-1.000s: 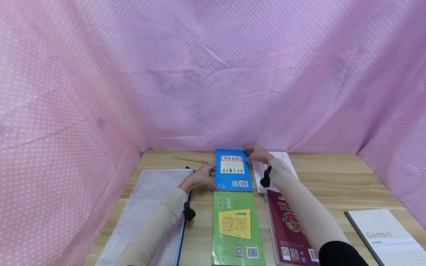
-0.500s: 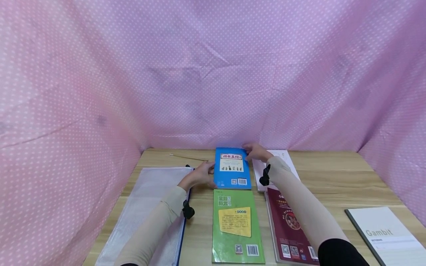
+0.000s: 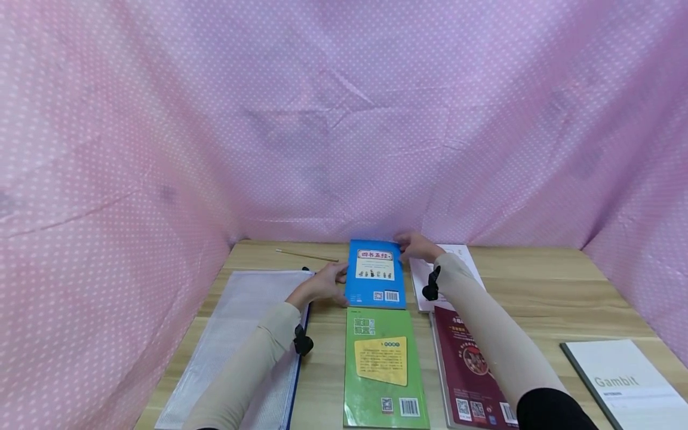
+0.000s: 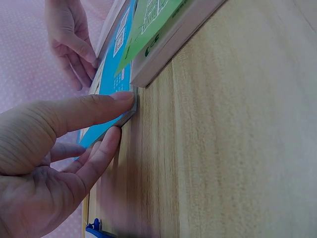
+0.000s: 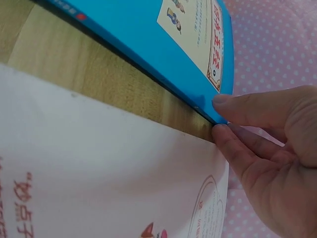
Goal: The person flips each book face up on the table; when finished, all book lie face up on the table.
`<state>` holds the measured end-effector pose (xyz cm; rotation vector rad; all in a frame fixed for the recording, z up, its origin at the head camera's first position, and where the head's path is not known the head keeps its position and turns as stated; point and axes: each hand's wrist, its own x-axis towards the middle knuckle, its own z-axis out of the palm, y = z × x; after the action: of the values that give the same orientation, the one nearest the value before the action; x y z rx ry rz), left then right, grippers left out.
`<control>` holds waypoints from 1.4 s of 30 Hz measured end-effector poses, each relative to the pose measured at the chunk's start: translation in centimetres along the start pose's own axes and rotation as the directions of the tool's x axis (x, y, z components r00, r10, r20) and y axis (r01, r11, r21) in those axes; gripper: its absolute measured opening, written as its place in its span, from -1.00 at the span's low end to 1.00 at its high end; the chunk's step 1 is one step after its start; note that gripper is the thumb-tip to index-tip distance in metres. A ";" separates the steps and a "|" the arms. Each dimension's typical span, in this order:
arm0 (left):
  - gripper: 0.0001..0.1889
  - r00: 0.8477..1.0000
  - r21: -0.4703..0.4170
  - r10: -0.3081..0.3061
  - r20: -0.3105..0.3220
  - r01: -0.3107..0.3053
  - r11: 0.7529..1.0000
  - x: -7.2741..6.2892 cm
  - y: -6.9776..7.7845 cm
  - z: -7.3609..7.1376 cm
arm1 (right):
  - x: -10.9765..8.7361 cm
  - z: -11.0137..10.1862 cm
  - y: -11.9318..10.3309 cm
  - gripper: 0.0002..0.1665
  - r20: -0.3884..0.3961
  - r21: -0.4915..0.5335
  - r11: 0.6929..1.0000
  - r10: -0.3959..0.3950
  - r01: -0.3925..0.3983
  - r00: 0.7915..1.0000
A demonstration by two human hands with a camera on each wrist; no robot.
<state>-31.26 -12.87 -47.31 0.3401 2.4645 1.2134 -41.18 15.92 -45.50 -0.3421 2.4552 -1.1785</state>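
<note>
Thumb and fingers of the left hand [image 4: 54, 153] pinch the blue book [image 3: 375, 286] near its near left corner, thumb on the cover and a fingertip against the edge. The right hand [image 5: 277, 144] pinches the same book near its far right corner. The book lies about midway along the far edge of the table [image 3: 527, 280]; whether its underside is fully down cannot be told.

The step in hand looks like lining the book up with the green book [image 3: 378, 394], which lies just beyond its near edge. The next move seems to call for an even hold on both corners, so that it does not twist.

Outward to the right lie the white booklet [image 5: 114, 168], partly behind the right arm, the maroon book [image 3: 457, 382] nearer the front edge, and the Gambit notebook [image 3: 629, 382] towards the near right corner. A pencil [image 3: 306, 255] lies near the far left corner. Along the left edge is a whitish folder [image 3: 231, 322] with blue edging; its contents, if any, cannot be made out.
</note>
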 end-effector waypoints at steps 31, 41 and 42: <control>0.08 0.999 -0.007 -0.026 0.028 0.026 1.000 -0.1 -0.1 -0.4 | -0.8 -0.3 0.5 -0.21 -0.019 0.151 0.988 -0.011 0.014 1.000; 0.10 0.999 -0.004 -0.024 0.036 0.024 1.000 0.3 0.1 -0.3 | -1.6 -0.2 0.1 -0.17 -0.035 0.229 0.970 -0.078 0.084 0.996; 0.11 0.999 -0.001 -0.024 0.037 0.024 1.000 0.4 0.1 -0.3 | -1.7 -0.2 0.0 -0.18 -0.041 0.221 0.972 -0.078 0.085 0.996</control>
<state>-31.70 -12.90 -47.17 0.3281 2.4294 1.1887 -39.74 16.72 -44.92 -0.3638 2.3236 -1.4883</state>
